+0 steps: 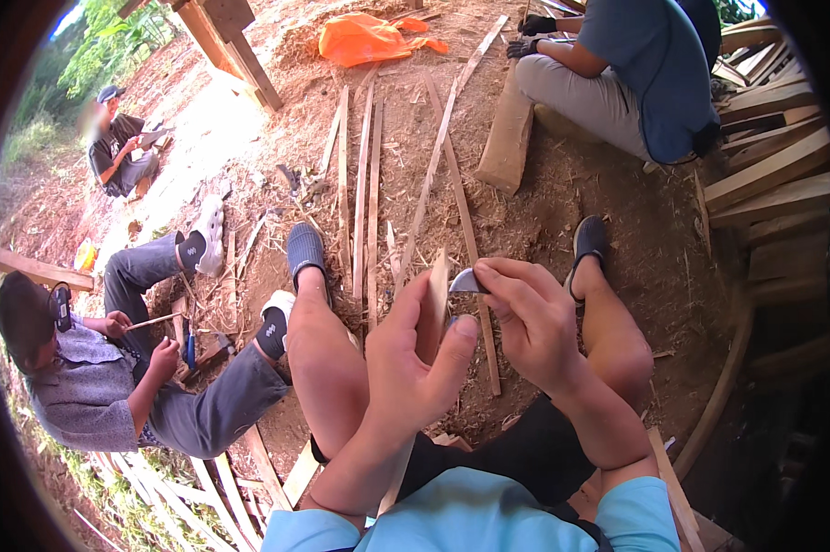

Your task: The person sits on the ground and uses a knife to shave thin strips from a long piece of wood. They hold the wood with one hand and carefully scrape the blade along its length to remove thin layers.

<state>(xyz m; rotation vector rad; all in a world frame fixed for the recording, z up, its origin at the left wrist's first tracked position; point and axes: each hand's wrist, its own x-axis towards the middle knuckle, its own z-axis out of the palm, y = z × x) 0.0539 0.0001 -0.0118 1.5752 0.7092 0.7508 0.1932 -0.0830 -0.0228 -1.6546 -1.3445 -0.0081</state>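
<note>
At the frame's centre, I have my left grip point(413, 359) clamped on a pale, flat, pointed wooden piece point(435, 308), probably light, stiff and splinter-prone, best held low by its broad faces, while my right grip point(532, 322) pinches a grey, curved, blade-like metal piece point(465, 283).

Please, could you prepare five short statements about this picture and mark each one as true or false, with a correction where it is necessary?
1. The left hand holds a strip of wood. True.
2. The right hand is empty. False: the right hand holds a small metal blade.
3. A bright orange sheet or bag lies on the ground. True.
4. The seated person at the upper right has bare hands. False: that person wears dark gloves.
5. The nearer person at the left holds a thin stick. True.
</note>
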